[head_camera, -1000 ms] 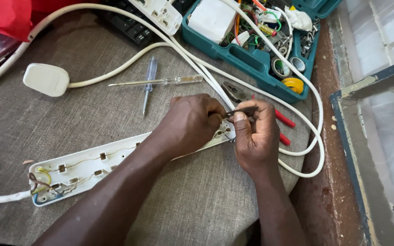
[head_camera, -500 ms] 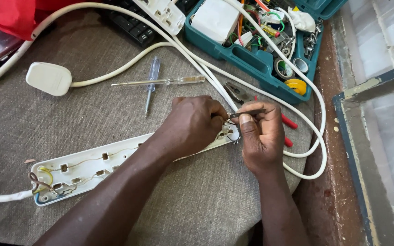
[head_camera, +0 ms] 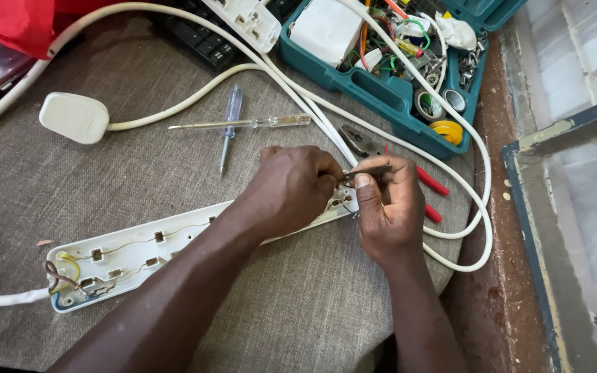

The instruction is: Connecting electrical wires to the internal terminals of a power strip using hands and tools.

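An opened white power strip (head_camera: 139, 252) lies on grey cloth, its inner contacts and coloured wires showing. My left hand (head_camera: 291, 190) rests curled over the strip's right end, fingers closed on something small that I cannot make out. My right hand (head_camera: 388, 211) is beside it, thumb and fingers pinching a thin dark metal piece (head_camera: 367, 171) just above the strip's end. The fingertips of both hands meet there.
Two screwdrivers (head_camera: 233, 124) and a white plug (head_camera: 74, 117) with its cable lie behind the hands. Red-handled pliers (head_camera: 423, 183) sit under the right hand. A teal toolbox (head_camera: 381, 83) full of parts stands at the back right. The cushion's edge drops off at the right.
Both hands stay at the strip's right end. The right hand's fingers have shifted slightly on the thin metal piece; nothing else has moved.
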